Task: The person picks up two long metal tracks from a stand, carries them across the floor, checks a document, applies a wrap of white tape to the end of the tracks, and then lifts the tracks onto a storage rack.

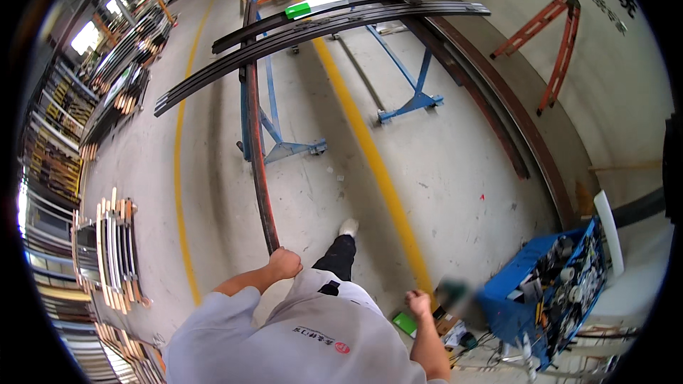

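Fingers of the left hand wrapped tight round the near end of 1 long red-edged dark bar, which runs away from the person beside the left blue stand; bar tip hidden in the fist; right hand well apart, its fingers partly curled, can't tell if they hold anything; 2 blue stands in view; 2 dark profile stacks lie crosswise on top, pieces per stack hard to count; 1 green-and-white pack on them; 1 red ladder at right wall; 1 blue bin lower right, contents too jumbled to count; dark green object near the right hand, too blurred to identify; 1 white shoe visible, other foot hidden; left-side racks cut off by the fisheye rim.
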Demonstrator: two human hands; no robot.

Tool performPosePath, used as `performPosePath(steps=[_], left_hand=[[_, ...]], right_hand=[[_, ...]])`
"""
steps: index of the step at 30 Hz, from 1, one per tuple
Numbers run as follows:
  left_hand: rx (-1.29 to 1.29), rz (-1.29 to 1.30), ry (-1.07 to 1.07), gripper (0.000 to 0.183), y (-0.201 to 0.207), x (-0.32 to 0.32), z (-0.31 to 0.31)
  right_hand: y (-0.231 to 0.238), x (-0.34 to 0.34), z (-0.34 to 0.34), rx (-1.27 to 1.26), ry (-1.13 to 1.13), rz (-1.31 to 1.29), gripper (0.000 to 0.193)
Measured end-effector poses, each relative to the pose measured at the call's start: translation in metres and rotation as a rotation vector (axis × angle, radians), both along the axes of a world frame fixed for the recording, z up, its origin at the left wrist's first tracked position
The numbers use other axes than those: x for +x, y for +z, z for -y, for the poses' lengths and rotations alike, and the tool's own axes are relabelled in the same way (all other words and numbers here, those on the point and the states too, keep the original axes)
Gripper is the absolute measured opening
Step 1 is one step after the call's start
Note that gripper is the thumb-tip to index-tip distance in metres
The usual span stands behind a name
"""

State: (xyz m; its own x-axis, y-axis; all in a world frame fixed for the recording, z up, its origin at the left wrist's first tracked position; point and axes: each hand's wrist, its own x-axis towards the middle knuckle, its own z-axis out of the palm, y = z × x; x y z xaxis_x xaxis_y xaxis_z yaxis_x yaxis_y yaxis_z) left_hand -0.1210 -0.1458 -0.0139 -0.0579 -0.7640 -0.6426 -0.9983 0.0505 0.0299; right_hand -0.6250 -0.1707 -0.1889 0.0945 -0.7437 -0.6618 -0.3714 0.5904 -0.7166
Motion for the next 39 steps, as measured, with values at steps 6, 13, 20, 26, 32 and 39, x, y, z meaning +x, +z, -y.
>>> performPosePath(steps=[6, 13, 20, 26, 32, 39], left_hand=[[0.051, -0.26, 0.597, 0.037, -0.073, -0.003, 0.112], [-0.163, -0.582, 0.72, 0.031, -0.101, 0.01, 0.316], [-0.434, -0.818, 0.903, 0.023, -0.013, 0.103, 0.452], [-0.582, -0.696, 1.124, 0.021, -0.014, 0.151, 0.464], [-0.703, -0.547, 1.334, 0.022, -0.043, 0.178, 0.503], [-0.971, -0.337, 1.547, 0.018, 0.06, 0.235, 0.663]], right_hand=[[0.038, 0.019, 0.064, 0.046, 0.495, -0.233, 0.05], [0.097, -0.045, 0.2, -0.21, 0.888, -0.695, 0.032], [0.082, 0.085, 0.429, 0.236, -0.105, -0.252, 0.018], [0.137, 0.292, 0.674, -0.312, 0.575, -0.214, 0.036], [0.192, 0.493, 0.885, -0.628, 0.91, -0.009, 0.035], [0.292, 0.698, 1.069, -0.693, 1.097, 0.331, 0.029]])
